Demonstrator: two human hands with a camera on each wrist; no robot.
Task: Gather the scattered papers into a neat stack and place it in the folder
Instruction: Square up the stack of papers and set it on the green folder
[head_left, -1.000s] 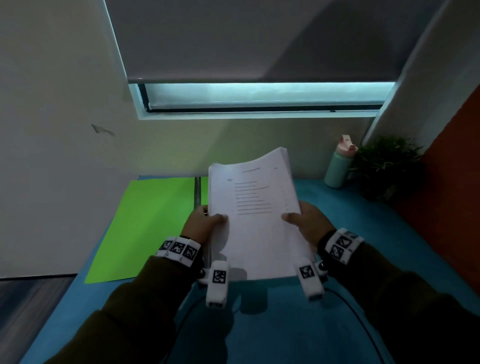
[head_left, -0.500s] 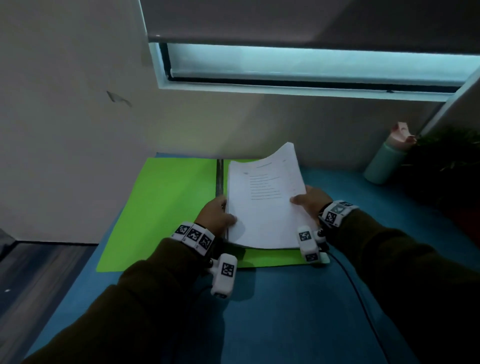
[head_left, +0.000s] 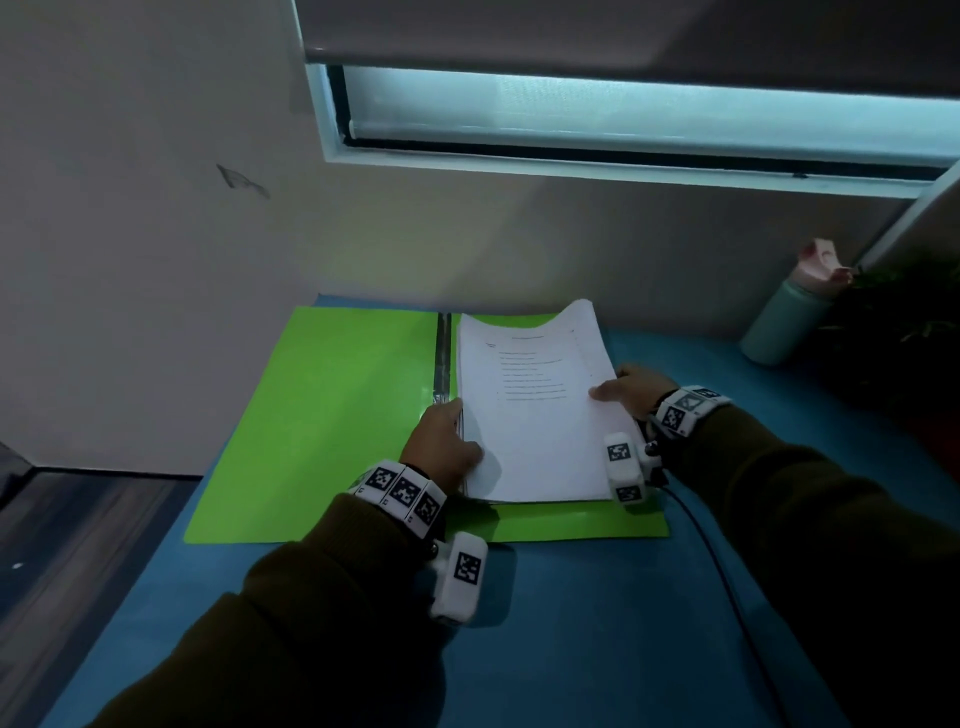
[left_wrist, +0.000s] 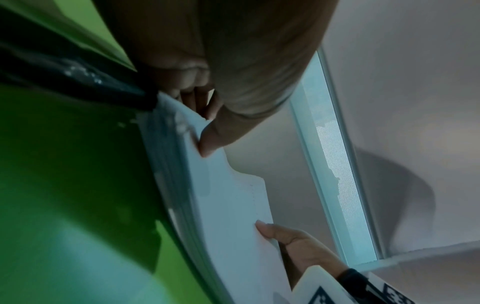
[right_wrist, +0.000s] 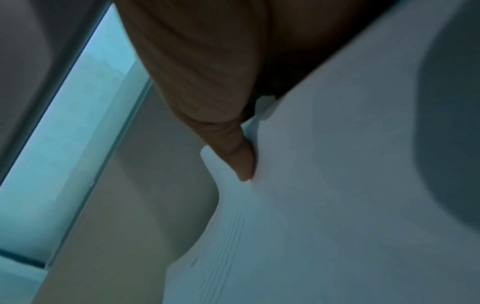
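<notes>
A thick white paper stack (head_left: 535, 410) with printed lines on its top sheet lies over the right half of the open green folder (head_left: 332, 415), beside the dark spine (head_left: 443, 358). My left hand (head_left: 447, 447) grips the stack's left edge, thumb on top (left_wrist: 207, 142), the other fingers under the edge. My right hand (head_left: 631, 389) holds the right edge, thumb pressing the top sheet (right_wrist: 244, 162). The stack's far right corner (head_left: 582, 312) curls upward. The stack (left_wrist: 228, 205) bows between both hands in the left wrist view.
The folder lies on a blue table (head_left: 571, 623) against a pale wall. A mint bottle with a pink lid (head_left: 789, 317) and a dark plant (head_left: 904, 332) stand at the far right. A black cable (head_left: 727, 582) runs along the table by my right arm.
Both hands have carried the stack forward and down from above the table onto the folder's right half; the stack now lies lower and flatter.
</notes>
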